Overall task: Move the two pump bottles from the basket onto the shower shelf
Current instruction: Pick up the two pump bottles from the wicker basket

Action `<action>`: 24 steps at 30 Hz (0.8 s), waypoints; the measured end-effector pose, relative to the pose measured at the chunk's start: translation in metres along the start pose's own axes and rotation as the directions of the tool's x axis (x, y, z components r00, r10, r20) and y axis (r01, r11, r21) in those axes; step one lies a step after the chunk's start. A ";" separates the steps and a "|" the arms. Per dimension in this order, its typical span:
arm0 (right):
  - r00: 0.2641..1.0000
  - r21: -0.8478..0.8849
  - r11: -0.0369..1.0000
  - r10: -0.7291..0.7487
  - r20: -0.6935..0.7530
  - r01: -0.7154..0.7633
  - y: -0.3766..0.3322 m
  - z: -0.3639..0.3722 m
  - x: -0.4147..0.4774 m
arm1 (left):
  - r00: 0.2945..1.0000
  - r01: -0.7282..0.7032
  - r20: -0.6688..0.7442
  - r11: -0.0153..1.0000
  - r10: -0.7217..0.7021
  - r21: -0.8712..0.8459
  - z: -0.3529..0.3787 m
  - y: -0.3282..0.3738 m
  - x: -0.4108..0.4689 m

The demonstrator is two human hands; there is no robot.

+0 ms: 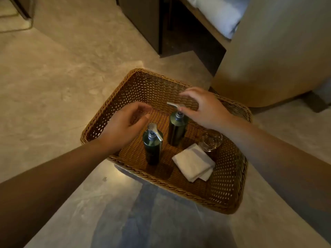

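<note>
While both hands hover over the basket: nothing is gripped yet, and both bottles are upright on the woven floor.
Left hand (123, 125): fingers spread and curled, poised just above the near pump bottle (152, 145), not touching it.
Right hand (206, 108): open too, fingertips right at the pump head of the far pump bottle (177, 128); contact looks possible, but I cannot tell for certain.
Where they stand: side by side near the middle of the basket (125, 86), close together but apart.
Handling: dark, rigid, glossy cylinders, likely smooth and a bit slick, probably weighty if full.
Where to hold: around the body below the shoulder seems safest; the silver spout and narrow neck may press down or swivel if lifted by the pump.
Neighbours: a folded white cloth (194, 162) lies just right of the near bottle; a clear glass tumbler (211, 140) sits under the right wrist, near the far bottle.
In the way: that glass is the risk, since a wrist or swinging bottle could knock it; a straight lift clears the low rim.
Shower shelf: not in view.
</note>
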State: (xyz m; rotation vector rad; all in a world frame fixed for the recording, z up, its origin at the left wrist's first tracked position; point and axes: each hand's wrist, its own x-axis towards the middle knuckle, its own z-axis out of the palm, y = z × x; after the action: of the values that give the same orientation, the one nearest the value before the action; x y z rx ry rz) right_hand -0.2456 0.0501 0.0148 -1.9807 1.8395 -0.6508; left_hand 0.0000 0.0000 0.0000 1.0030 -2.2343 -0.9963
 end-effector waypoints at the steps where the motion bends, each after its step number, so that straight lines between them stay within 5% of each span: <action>1: 1.000 0.009 1.000 0.010 -0.014 -0.010 0.001 0.001 0.000 | 1.000 0.022 -0.005 0.999 -0.023 -0.031 0.000 0.002 0.002; 24: 0.999 0.041 0.998 0.039 -0.017 -0.038 0.007 0.016 0.006 | 0.980 0.155 0.148 0.978 -0.134 -0.139 0.010 -0.008 0.003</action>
State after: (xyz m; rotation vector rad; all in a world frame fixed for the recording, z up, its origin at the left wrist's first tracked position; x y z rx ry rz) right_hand -0.2424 0.0429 -0.0020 -1.9147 1.8554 -0.6908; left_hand -0.0052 -0.0016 -0.0119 1.0710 -2.1808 -1.3145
